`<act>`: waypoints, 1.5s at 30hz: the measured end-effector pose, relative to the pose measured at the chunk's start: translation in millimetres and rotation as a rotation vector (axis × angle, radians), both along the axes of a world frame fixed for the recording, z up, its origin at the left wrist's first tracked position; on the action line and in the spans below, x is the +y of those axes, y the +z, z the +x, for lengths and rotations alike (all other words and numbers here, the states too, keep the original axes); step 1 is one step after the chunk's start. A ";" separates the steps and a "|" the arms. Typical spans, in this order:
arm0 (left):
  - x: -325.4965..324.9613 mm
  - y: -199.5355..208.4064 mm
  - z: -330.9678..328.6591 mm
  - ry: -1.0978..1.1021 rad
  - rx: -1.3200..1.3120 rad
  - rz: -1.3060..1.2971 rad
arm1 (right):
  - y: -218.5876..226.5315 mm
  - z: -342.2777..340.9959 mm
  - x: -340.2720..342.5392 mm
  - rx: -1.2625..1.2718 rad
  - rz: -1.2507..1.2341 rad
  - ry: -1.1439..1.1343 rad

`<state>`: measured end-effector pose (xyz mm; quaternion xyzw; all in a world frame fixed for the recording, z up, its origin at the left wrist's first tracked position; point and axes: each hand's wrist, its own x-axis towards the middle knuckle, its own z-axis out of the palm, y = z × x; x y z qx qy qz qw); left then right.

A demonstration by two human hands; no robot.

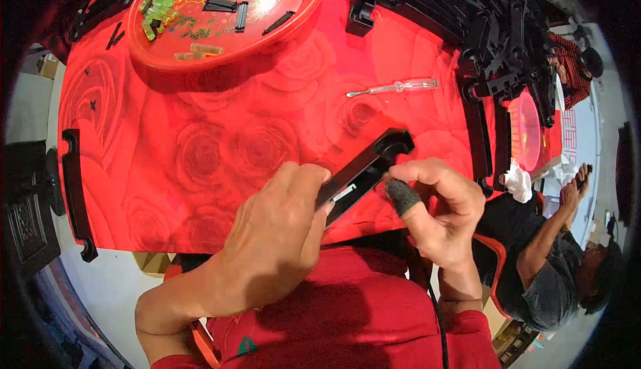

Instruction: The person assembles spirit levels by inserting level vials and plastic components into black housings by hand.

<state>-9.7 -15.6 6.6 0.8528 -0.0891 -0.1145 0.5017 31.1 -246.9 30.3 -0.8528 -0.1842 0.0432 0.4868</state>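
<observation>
A long black plastic housing with an open channel and a hooked end slants up to the right in front of me. My left hand is closed around its lower part. A small white strip shows inside the channel, near my left fingertips. My right hand is at the housing's upper end, its thumb and index finger drawn close together in a pinch. Whatever lies between those fingertips, if anything, is too small to tell. A dark fabric finger cover sits on the right thumb.
A red round tray holds yellow-green vials and small black pieces. A clear-handled screwdriver lies beyond the housing. Black parts are heaped at the far right, beside a pink basket. Another person sits at right.
</observation>
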 end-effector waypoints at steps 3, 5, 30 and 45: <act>-0.7 -1.1 -1.9 0.031 -0.028 -0.017 | 16.3 5.2 0.4 -0.022 -0.164 0.137; -3.2 -0.7 -1.6 0.030 -0.074 0.004 | 15.1 6.1 3.7 0.004 -0.227 0.152; -14.0 -8.5 -5.8 0.072 -0.187 0.173 | -3.5 1.4 21.6 0.060 -0.197 0.143; -12.0 1.9 9.9 0.021 -0.093 0.215 | -11.1 -3.0 7.3 0.440 0.006 0.060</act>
